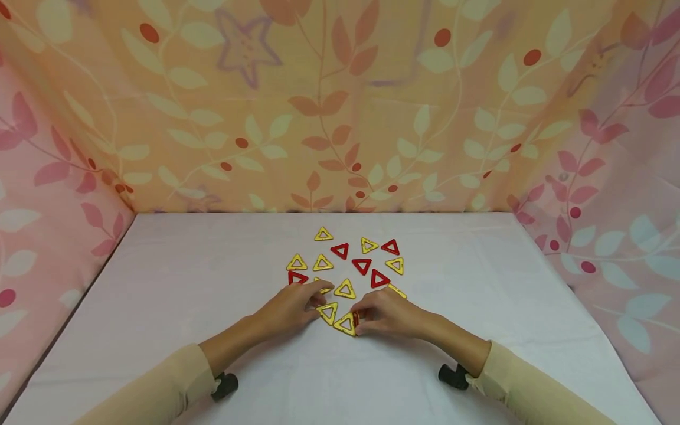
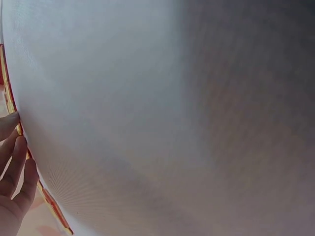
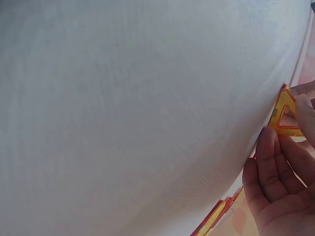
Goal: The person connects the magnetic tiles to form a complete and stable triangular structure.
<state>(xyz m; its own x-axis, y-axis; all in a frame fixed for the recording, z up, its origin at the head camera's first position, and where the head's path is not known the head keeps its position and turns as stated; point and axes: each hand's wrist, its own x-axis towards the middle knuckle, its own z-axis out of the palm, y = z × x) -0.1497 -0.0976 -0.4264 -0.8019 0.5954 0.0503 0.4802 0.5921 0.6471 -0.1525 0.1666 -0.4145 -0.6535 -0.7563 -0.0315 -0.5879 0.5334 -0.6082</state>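
Note:
Several flat triangular magnetic tiles with open centres, some yellow and some red, lie on a white-covered table. My right hand (image 1: 390, 313) pinches a triangular tile; edge-on and reddish in the head view, it appears as an orange-yellow triangle (image 3: 284, 129) in the right wrist view. That tile stands up along the right side of a yellow triangle (image 1: 346, 325). Another yellow triangle (image 1: 334, 313) adjoins it on the left. My left hand (image 1: 289, 307) has its fingertips at that second tile's left corner. Its index finger partly covers a yellow tile behind.
Beyond the hands are a loose yellow triangle (image 1: 346, 280), a red triangle (image 1: 379, 272) and several others. The far left one is a red tile (image 1: 291, 275) beside the left hand. Patterned cloth (image 1: 382, 136) rises behind and on both sides of the table (image 1: 202, 260).

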